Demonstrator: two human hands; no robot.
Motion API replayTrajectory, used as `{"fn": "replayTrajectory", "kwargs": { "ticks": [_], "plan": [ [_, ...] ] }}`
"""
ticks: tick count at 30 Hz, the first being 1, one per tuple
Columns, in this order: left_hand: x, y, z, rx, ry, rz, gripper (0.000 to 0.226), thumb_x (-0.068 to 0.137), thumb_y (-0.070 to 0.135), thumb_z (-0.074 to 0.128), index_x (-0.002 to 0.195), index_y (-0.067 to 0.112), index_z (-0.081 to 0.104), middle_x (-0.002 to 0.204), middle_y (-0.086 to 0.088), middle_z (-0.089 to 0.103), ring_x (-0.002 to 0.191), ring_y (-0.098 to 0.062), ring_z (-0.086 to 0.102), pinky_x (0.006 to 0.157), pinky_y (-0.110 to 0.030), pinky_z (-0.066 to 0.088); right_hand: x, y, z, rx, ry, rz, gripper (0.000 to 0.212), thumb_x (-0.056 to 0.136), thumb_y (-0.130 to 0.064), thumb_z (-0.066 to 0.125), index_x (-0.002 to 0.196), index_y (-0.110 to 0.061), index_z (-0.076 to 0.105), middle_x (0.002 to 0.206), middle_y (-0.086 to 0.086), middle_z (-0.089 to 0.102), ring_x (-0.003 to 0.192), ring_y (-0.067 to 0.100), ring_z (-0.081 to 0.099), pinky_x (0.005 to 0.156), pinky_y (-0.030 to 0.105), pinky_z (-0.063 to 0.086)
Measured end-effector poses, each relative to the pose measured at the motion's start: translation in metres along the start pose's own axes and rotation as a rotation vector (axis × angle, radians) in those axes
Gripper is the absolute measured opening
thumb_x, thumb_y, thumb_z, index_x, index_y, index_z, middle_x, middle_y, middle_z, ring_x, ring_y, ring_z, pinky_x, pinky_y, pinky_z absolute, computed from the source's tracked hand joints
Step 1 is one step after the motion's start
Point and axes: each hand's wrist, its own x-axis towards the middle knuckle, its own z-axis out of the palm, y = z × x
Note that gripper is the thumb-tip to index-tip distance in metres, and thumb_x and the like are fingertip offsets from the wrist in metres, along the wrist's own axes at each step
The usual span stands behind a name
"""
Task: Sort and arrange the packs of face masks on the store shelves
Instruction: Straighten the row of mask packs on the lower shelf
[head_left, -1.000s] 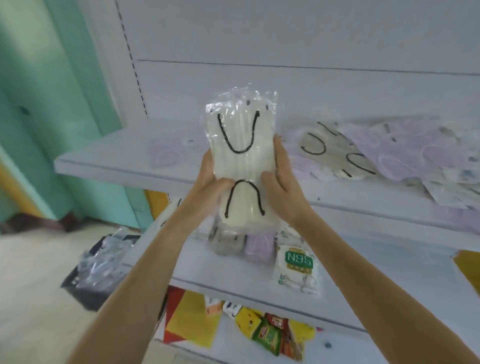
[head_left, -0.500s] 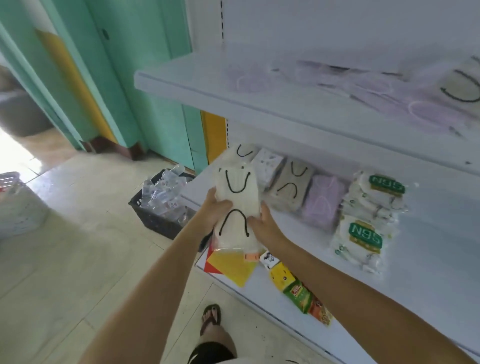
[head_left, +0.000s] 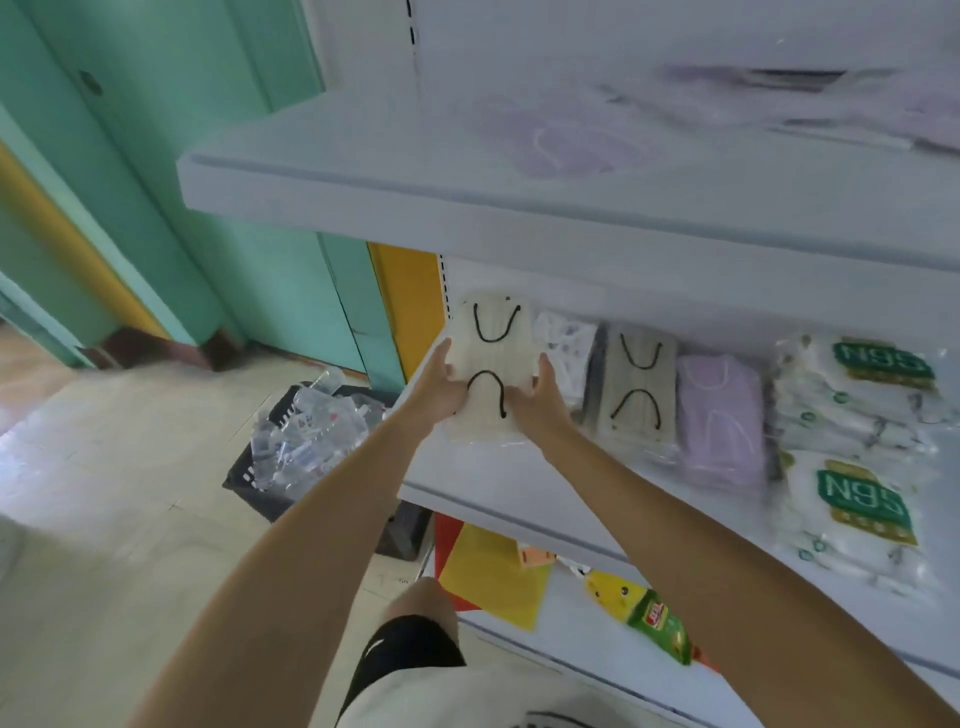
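Note:
A clear pack of cream masks with black ear loops (head_left: 493, 358) lies at the left end of the middle shelf (head_left: 498, 493). My left hand (head_left: 439, 387) grips its left side and my right hand (head_left: 540, 397) grips its right side. To its right on the same shelf lie a white patterned pack (head_left: 563, 343), a beige pack with black loops (head_left: 636, 387), a lilac pack (head_left: 719, 415) and stacked N95 packs (head_left: 857, 447). Blurred lilac and pale packs (head_left: 566, 137) lie loose on the upper shelf (head_left: 467, 208).
A dark crate of clear plastic wrappers (head_left: 306, 441) stands on the tiled floor left of the shelving. The bottom shelf holds yellow and red sheets (head_left: 493, 571) and snack packets (head_left: 649, 618). A green wall (head_left: 182, 182) is at the left. My knee (head_left: 423, 597) is below.
Both hands lowered the cream pack from in front of the upper shelf down onto the left end of the middle shelf. The view tilted downward.

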Motion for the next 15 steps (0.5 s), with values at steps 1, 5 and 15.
{"fn": "replayTrajectory", "kwargs": {
  "ticks": [1,5,15],
  "plan": [
    [0.015,-0.001,-0.007,0.012,0.006,0.030,0.068,0.094,0.000,0.046,0.150,0.021,0.013,0.146,-0.015,0.032,0.093,-0.015,0.052,0.058,-0.019,0.040,0.013,-0.003,0.009,-0.018,0.029,-0.021,0.069,0.092,-0.011,0.050,0.148,-0.016,0.011,0.126,0.002,0.050,0.098,0.017,0.053,0.065,0.021,0.046],
    [0.075,-0.003,-0.027,0.091,-0.005,0.119,0.067,0.094,-0.003,0.043,0.150,0.021,0.016,0.150,-0.010,0.028,0.090,-0.014,0.051,0.058,-0.020,0.039,0.052,0.002,0.042,-0.264,0.037,-0.096,0.076,0.092,-0.019,0.055,0.150,-0.013,0.006,0.155,0.008,0.013,0.138,0.022,0.025,0.099,0.029,0.036],
    [0.146,-0.042,-0.017,0.249,-0.172,0.114,0.055,0.097,0.000,0.033,0.149,0.015,0.023,0.155,-0.007,0.021,0.140,-0.024,0.025,0.104,-0.028,0.029,0.090,0.035,0.079,-0.809,0.023,0.025,0.089,0.089,-0.034,0.060,0.150,-0.016,-0.003,0.154,0.018,-0.020,0.144,0.032,-0.014,0.116,0.037,0.005]
  ]
}}
